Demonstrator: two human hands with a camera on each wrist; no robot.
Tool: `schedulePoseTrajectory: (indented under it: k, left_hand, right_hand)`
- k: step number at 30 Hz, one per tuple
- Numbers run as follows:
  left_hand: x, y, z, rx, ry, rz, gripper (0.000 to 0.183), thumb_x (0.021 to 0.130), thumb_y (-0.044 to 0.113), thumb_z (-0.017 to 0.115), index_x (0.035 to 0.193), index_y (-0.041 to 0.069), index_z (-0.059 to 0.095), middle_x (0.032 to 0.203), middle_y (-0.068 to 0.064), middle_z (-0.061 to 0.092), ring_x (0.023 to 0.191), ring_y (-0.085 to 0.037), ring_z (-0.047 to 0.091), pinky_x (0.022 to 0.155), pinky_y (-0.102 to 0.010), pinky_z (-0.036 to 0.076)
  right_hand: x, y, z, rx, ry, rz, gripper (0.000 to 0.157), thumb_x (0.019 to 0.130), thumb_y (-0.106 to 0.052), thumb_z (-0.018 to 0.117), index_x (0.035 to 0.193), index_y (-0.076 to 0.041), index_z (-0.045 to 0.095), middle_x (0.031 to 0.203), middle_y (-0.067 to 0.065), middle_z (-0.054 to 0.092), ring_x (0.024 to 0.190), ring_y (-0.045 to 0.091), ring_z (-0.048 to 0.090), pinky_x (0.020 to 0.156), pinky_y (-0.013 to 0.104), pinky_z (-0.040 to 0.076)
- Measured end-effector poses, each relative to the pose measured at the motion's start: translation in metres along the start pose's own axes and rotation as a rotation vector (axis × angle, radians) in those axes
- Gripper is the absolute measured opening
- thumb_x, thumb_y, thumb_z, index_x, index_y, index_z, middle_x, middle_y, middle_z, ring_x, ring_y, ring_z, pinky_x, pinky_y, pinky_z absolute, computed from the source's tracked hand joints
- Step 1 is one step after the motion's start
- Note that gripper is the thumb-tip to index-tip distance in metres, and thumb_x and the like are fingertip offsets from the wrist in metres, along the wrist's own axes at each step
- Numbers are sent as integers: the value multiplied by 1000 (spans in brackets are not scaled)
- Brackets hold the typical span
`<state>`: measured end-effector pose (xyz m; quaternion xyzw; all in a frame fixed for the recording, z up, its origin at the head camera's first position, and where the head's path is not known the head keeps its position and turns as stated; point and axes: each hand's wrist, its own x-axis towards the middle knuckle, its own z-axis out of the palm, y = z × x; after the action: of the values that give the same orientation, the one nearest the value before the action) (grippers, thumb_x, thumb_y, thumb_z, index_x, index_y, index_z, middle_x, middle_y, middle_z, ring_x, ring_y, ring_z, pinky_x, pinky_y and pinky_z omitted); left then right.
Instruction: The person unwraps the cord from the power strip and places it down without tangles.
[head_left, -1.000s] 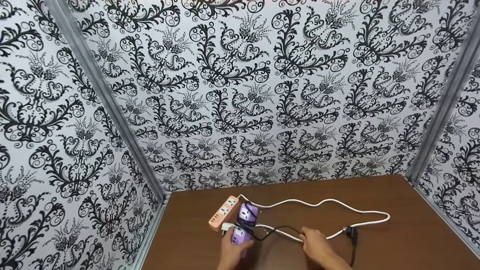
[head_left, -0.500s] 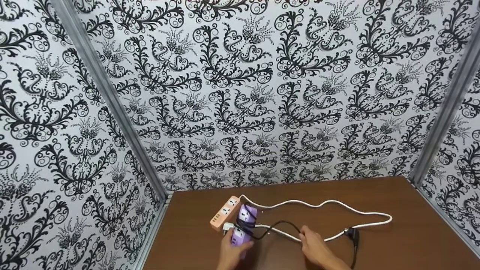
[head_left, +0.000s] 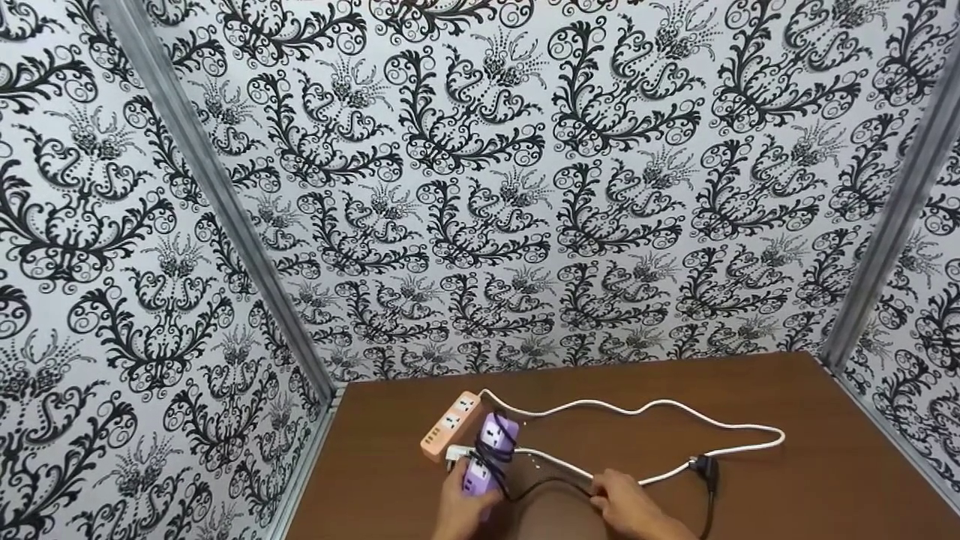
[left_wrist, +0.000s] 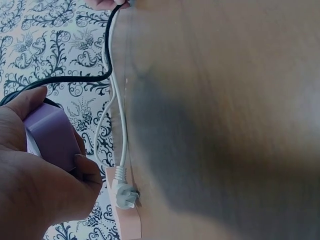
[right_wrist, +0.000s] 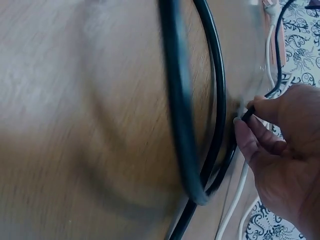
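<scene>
My left hand [head_left: 459,504] grips the lower end of a purple power strip [head_left: 498,433], raised off the table. A black cord [head_left: 493,453] is wound several times around the strip's middle. From there the cord runs in a low curve to my right hand [head_left: 628,502], which pinches it between thumb and fingers. In the right wrist view, more of the black cord [right_wrist: 216,100] loops loosely past the hand. The black plug [head_left: 706,471] lies to the right. Part of the strip's lower end is hidden by my left hand.
An orange power strip [head_left: 439,435] lies on the brown table [head_left: 390,495], just left of the purple one. Its white cord [head_left: 739,427] makes a wide loop to the right and back. The white plug [head_left: 456,453] sits beside my left hand. Patterned walls [head_left: 480,225] enclose the table.
My right hand has shifted slightly left and toward the table's front with the black cord. The span of cord between the hands now hangs lower. The purple strip has tilted a little.
</scene>
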<state>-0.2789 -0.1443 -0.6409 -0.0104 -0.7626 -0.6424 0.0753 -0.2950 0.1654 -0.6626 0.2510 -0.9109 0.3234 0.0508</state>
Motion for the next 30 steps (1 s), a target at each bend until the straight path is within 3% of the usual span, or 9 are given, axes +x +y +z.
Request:
schedulePoseTrajectory:
  k: [2,5,7,9,15,22,30]
  left_hand:
    - [0,-3,1,6,-5,3,50,68,-5,82,115,0,64,90,-4,67,74,-7,60,68,-25,53]
    - [0,-6,2,0,-7,0,51,69,-5,82,116,-1,65,92,-5,68,75,-7,60,68,-25,53]
    - [0,-6,2,-8,-4,-6,50,69,-5,81,116,-1,65,92,-6,68,74,-8,60,67,-25,53]
    - [0,-5,2,-20,-2,-17,50,69,-5,81,116,0,65,90,-6,67,73,-9,60,65,-26,53]
    - [1,-3,1,-40,7,-19,45,69,-4,80,111,-1,64,88,-5,67,71,-8,61,64,-25,52]
    - [3,-4,3,-17,30,-13,47,70,-4,80,114,-1,66,93,-7,69,77,-9,59,69,-25,51]
    - [5,0,4,9,30,-43,48,71,-5,78,118,0,67,96,-9,70,79,-11,60,69,-26,52]
  right_hand:
    - [0,3,1,-10,22,5,17,91,-7,78,81,-10,64,78,-4,59,78,16,61,71,31,49]
    - [-2,8,2,18,51,-16,18,88,-4,79,79,-10,65,75,-5,60,78,18,63,69,32,50]
    - [-3,10,3,45,59,-33,16,87,-3,79,80,-9,66,75,-5,60,77,11,61,67,30,49]
    - [-4,10,3,91,42,-35,15,88,0,77,81,-8,66,78,-3,60,73,2,50,62,28,42]
    - [-1,2,-3,112,-33,-2,13,87,7,71,86,-4,65,83,2,60,75,2,48,65,26,42]
    - [-2,-3,-2,29,-8,-28,17,80,10,70,82,-5,64,79,1,59,73,4,46,64,26,39]
    - [0,-10,-12,-56,-99,-40,12,88,2,73,86,-6,64,80,0,56,72,10,50,65,33,42]
